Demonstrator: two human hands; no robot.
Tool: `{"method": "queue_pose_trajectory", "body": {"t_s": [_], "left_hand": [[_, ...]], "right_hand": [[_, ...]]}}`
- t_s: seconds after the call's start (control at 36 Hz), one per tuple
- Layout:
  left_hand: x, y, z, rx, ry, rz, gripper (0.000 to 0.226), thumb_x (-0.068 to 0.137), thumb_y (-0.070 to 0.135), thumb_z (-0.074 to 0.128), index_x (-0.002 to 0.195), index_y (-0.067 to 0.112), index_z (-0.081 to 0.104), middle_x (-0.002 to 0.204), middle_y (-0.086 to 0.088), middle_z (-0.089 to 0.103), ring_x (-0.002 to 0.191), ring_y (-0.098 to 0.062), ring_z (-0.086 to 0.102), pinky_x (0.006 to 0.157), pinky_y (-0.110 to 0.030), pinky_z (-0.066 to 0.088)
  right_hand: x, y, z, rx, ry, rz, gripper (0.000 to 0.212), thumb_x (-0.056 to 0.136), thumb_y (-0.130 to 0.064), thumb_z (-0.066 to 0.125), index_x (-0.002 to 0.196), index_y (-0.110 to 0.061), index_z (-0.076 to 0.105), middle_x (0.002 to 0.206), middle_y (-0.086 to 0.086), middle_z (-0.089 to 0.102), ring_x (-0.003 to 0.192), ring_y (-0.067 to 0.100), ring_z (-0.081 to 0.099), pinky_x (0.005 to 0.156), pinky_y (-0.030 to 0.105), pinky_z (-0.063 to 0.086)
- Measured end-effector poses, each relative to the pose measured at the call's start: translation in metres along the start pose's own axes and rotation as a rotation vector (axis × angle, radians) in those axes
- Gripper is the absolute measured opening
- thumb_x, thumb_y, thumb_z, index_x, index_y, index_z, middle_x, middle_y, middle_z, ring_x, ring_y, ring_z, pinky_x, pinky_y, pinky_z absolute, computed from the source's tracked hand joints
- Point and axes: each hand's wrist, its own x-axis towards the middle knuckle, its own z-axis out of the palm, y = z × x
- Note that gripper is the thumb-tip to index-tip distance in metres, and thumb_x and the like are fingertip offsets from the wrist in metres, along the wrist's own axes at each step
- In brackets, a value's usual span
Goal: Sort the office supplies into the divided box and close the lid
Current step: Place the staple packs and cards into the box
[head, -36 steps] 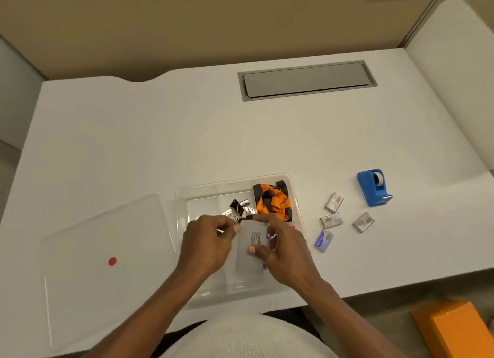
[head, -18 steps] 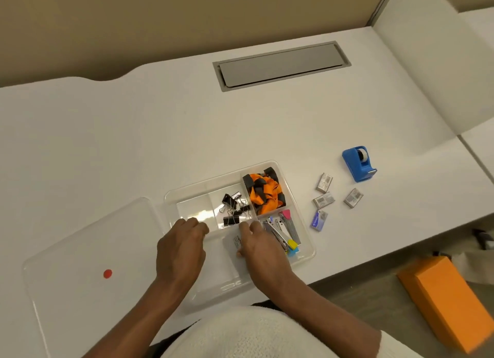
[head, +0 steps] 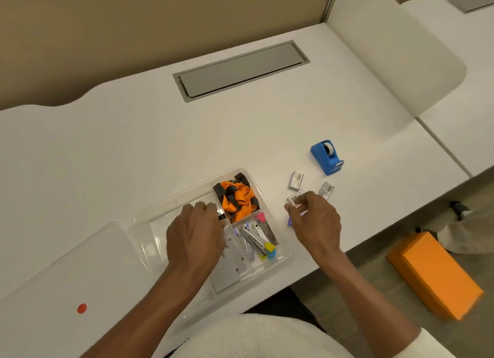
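The clear divided box (head: 157,213) sits near the desk's front edge. Its back right section holds orange and black lanyards (head: 236,198), its right section small staplers (head: 256,238), and a grey card (head: 227,275) lies in the front section. My left hand (head: 196,233) rests inside the box over the binder clips, fingers curled; whether it grips one is hidden. My right hand (head: 314,221) is outside the box, pinching a small staple box (head: 294,197). Two more staple boxes (head: 296,180) (head: 326,190) and a blue one (head: 289,221) lie on the desk.
The clear lid (head: 66,285) with a red dot lies to the left of the box. A blue tape dispenser (head: 327,157) stands behind the staple boxes. A grey cable hatch (head: 240,70) is at the back. An orange box (head: 433,273) lies on the floor, right.
Both hands let go of the grey card, now lying in the front section. My right hand moved right, out of the box, onto a staple box. The camera swung left.
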Motion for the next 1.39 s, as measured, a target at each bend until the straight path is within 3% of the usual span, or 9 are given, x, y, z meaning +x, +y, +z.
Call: {"method": "queue_pose_trajectory", "body": {"t_s": [0.14, 0.25, 0.39, 0.56, 0.64, 0.78, 0.94, 1.11, 1.39], "left_hand": [[0.038, 0.064, 0.004, -0.083, 0.064, 0.131, 0.021, 0.098, 0.041, 0.058, 0.093, 0.021, 0.065, 0.101, 0.003, 0.067, 0.096, -0.021, 0.061, 0.063, -0.031, 0.033], [0.062, 0.108, 0.018, -0.113, 0.056, 0.231, 0.027, 0.1, 0.041, 0.056, 0.102, 0.016, 0.066, 0.104, -0.002, 0.066, 0.101, -0.024, 0.061, 0.065, -0.033, 0.034], [0.088, 0.153, 0.039, -0.112, -0.073, 0.277, 0.031, 0.1, 0.039, 0.059, 0.113, 0.011, 0.062, 0.115, -0.009, 0.063, 0.112, -0.029, 0.057, 0.073, -0.037, 0.04], [0.099, 0.187, 0.064, -0.064, -0.203, 0.206, 0.043, 0.094, 0.042, 0.071, 0.122, 0.01, 0.062, 0.12, -0.012, 0.067, 0.112, -0.03, 0.063, 0.08, -0.036, 0.049], [0.1, 0.193, 0.078, -0.038, -0.264, 0.142, 0.05, 0.09, 0.041, 0.077, 0.124, 0.007, 0.061, 0.12, -0.014, 0.067, 0.111, -0.032, 0.064, 0.077, -0.035, 0.044], [0.097, 0.197, 0.095, 0.075, -0.252, 0.123, 0.063, 0.089, 0.04, 0.078, 0.135, 0.005, 0.055, 0.123, -0.015, 0.064, 0.109, -0.03, 0.064, 0.085, -0.037, 0.055], [0.1, 0.195, 0.102, 0.103, -0.245, 0.096, 0.058, 0.093, 0.03, 0.073, 0.142, 0.006, 0.054, 0.127, -0.014, 0.064, 0.111, -0.029, 0.064, 0.085, -0.038, 0.056], [0.104, 0.2, 0.094, 0.052, -0.17, 0.061, 0.049, 0.09, 0.034, 0.073, 0.13, 0.01, 0.06, 0.121, -0.011, 0.065, 0.107, -0.028, 0.064, 0.082, -0.037, 0.052], [0.139, 0.213, 0.088, -0.03, -0.179, -0.012, 0.061, 0.09, 0.032, 0.076, 0.136, 0.003, 0.048, 0.13, -0.016, 0.054, 0.114, -0.028, 0.057, 0.084, -0.033, 0.053]], "right_hand": [[0.028, 0.035, 0.011, -0.106, -0.11, 0.141, 0.065, 0.072, -0.076, 0.073, 0.109, -0.024, 0.061, 0.097, -0.003, 0.073, 0.074, 0.012, 0.06, 0.059, 0.024, 0.042], [0.026, 0.039, 0.023, -0.168, -0.153, 0.127, 0.072, 0.064, -0.085, 0.07, 0.104, -0.027, 0.053, 0.093, -0.005, 0.065, 0.074, 0.014, 0.057, 0.055, 0.024, 0.037], [0.02, 0.042, 0.033, -0.185, -0.19, 0.079, 0.062, 0.085, -0.057, 0.074, 0.131, -0.02, 0.054, 0.114, 0.002, 0.066, 0.082, 0.014, 0.055, 0.068, 0.025, 0.041], [0.033, 0.06, 0.01, -0.116, -0.09, 0.138, 0.053, 0.087, -0.041, 0.077, 0.128, -0.016, 0.057, 0.111, 0.008, 0.064, 0.08, 0.019, 0.057, 0.065, 0.026, 0.041], [0.05, 0.077, -0.005, -0.08, -0.013, 0.168, 0.05, 0.087, -0.04, 0.077, 0.127, -0.017, 0.054, 0.111, 0.01, 0.06, 0.081, 0.018, 0.053, 0.064, 0.027, 0.039], [0.081, 0.089, -0.013, 0.016, 0.033, 0.214, 0.052, 0.085, -0.041, 0.08, 0.126, -0.021, 0.054, 0.118, 0.008, 0.058, 0.091, 0.016, 0.055, 0.069, 0.025, 0.042], [0.098, 0.082, -0.006, -0.003, -0.01, 0.172, 0.057, 0.088, -0.046, 0.077, 0.13, -0.016, 0.051, 0.121, 0.01, 0.056, 0.104, 0.025, 0.063, 0.075, 0.027, 0.045], [0.099, 0.079, -0.003, -0.109, -0.066, 0.157, 0.058, 0.09, -0.047, 0.074, 0.135, -0.018, 0.051, 0.123, 0.01, 0.057, 0.105, 0.025, 0.063, 0.08, 0.033, 0.055], [0.098, 0.079, -0.009, -0.189, -0.181, 0.112, 0.056, 0.09, -0.037, 0.076, 0.138, -0.019, 0.054, 0.121, 0.008, 0.059, 0.106, 0.025, 0.063, 0.083, 0.032, 0.057]]}}
